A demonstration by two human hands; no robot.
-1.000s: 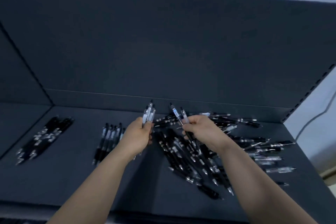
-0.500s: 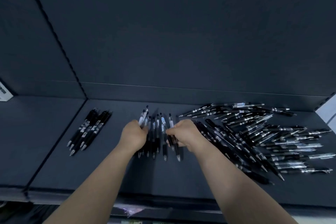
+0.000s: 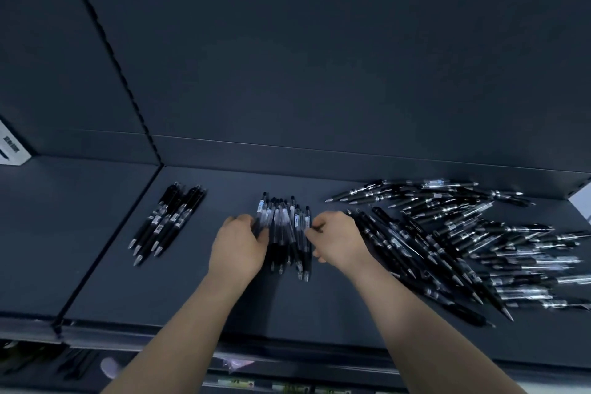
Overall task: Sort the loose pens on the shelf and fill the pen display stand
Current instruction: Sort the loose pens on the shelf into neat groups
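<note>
Middle row of pens (image 3: 283, 224): slim plastic pens with clear upper barrels, black grips and metal tips, lying side by side on the shelf with tips toward its front edge.
Left hand (image 3: 238, 246): at the row's left side, fingers curled round the outermost pens.
Right hand (image 3: 339, 241): at the row's right side, fingertips pinching the outermost pen.
Black pens (image 3: 166, 221): left of the row and apart from it, a tidy bunch of matte barrels with silvery tips.
Loose pile (image 3: 463, 243): right of the row, crossed black and clear pens with glinting metal bands.
Shelf (image 3: 224, 304): under the row, dark, flat, matte.
</note>
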